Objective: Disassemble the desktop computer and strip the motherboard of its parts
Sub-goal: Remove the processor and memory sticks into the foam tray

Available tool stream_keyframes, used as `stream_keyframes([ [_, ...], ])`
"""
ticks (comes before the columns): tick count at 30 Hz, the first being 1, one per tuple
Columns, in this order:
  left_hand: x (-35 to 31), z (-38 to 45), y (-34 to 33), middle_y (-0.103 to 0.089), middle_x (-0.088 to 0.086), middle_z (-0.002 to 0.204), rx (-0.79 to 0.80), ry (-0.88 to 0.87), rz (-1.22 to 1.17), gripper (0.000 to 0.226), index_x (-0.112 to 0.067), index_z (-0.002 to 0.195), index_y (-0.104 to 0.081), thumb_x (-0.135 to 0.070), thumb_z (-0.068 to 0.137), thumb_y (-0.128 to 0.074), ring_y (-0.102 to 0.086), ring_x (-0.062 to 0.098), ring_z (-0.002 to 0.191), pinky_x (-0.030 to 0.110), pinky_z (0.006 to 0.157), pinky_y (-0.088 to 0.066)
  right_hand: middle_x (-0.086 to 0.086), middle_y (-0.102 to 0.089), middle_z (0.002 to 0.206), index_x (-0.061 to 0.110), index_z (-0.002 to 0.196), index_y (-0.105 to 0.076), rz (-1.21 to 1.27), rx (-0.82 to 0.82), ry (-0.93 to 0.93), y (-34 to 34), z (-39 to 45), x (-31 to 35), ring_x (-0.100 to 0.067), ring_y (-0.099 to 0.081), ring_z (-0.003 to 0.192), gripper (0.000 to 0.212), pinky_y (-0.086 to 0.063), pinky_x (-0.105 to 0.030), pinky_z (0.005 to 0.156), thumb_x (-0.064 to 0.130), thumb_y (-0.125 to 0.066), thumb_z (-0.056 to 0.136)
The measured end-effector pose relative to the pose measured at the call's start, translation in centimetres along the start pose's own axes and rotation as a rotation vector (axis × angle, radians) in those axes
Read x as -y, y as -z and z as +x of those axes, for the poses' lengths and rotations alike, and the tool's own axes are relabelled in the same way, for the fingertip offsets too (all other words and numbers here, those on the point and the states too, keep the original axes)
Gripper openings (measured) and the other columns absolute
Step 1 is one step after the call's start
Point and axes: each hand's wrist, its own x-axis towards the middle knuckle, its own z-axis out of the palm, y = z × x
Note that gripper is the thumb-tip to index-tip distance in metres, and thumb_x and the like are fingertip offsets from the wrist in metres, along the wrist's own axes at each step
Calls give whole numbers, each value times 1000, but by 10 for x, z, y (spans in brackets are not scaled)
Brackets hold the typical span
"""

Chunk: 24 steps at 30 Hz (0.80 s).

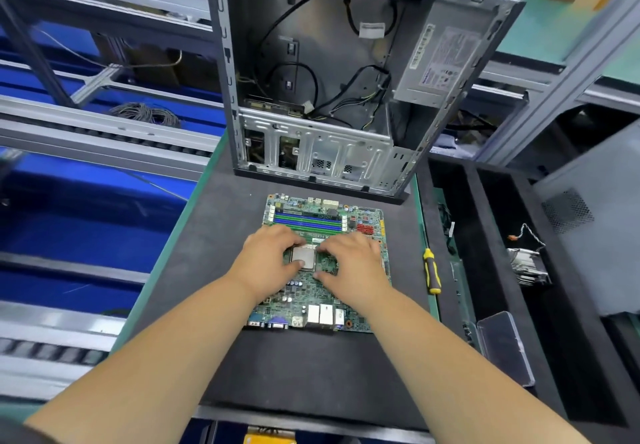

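A green motherboard (304, 296) lies flat on the dark mat (214, 235), ports toward me. Its square silver processor (303, 255) sits in the socket at mid-board. My left hand (268, 263) rests on the board left of the socket, thumb tip touching the processor's near edge, fingers curled over its far-left corner. My right hand (353, 263) lies on the board right of the socket, fingers reaching toward the processor's top right edge, thumb down on the board. Blue and green memory slots (306, 221) show beyond the hands. The opened computer case (346, 72) stands behind the board.
A yellow-and-black screwdriver (431, 270) lies on the mat right of the board. Black bins (485, 235) on the right hold a heatsink with fan wires (528, 267) and a clear plastic box (505, 346). A roller conveyor with blue panels (86, 201) runs along the left.
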Motion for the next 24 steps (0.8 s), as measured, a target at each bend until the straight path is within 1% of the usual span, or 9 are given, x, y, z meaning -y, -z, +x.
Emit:
stream_keyframes([
  [3,0,3,0,-55,-9,121,24,12,34,44,-28,125,-60,-35,83,-70,-46,16,118,39,105,-35,21,-54,129,36,123,-56,13,19,-21,-2,3,3,-12,-36,125,49,-18,-35,102,50,-69,79],
  [5,0,4,-1,-55,-8,121,30,16,50,44,-28,125,-60,-35,83,-70,-46,16,118,40,104,-36,21,-53,130,37,125,-55,41,21,-42,-2,2,3,-12,-36,126,52,-18,-36,103,53,-68,77],
  [8,-1,4,-3,-54,-9,121,26,28,64,45,-29,126,-59,-35,83,-70,-46,16,118,40,103,-37,18,-49,135,36,134,-49,26,29,-47,-4,1,5,-12,-35,129,62,-17,-37,103,57,-66,78],
  [11,-1,5,-5,-52,-10,122,34,34,84,45,-31,128,-57,-36,84,-69,-44,16,119,39,103,-36,18,-49,135,35,132,-51,32,21,-45,-5,2,6,-12,-36,127,57,-17,-37,101,53,-67,79],
  [15,1,5,-6,-50,-12,121,50,36,82,45,-35,128,-56,-36,85,-68,-41,15,119,36,103,-33,22,-49,132,37,127,-55,101,24,-76,-5,1,5,-9,-36,125,51,-15,-37,102,48,-68,79],
  [22,1,5,-8,-50,-14,120,28,52,23,43,-35,125,-58,-35,84,-70,-41,13,117,34,103,-30,26,-49,129,39,126,-56,120,-5,-93,-7,0,6,-5,-36,123,52,-11,-30,93,46,-65,75],
  [24,2,4,-8,-50,-14,119,32,57,18,43,-35,125,-58,-35,84,-70,-40,13,118,34,104,-29,26,-49,128,39,125,-56,116,-2,-94,-7,0,6,-5,-36,122,52,-12,-31,94,47,-65,74],
])
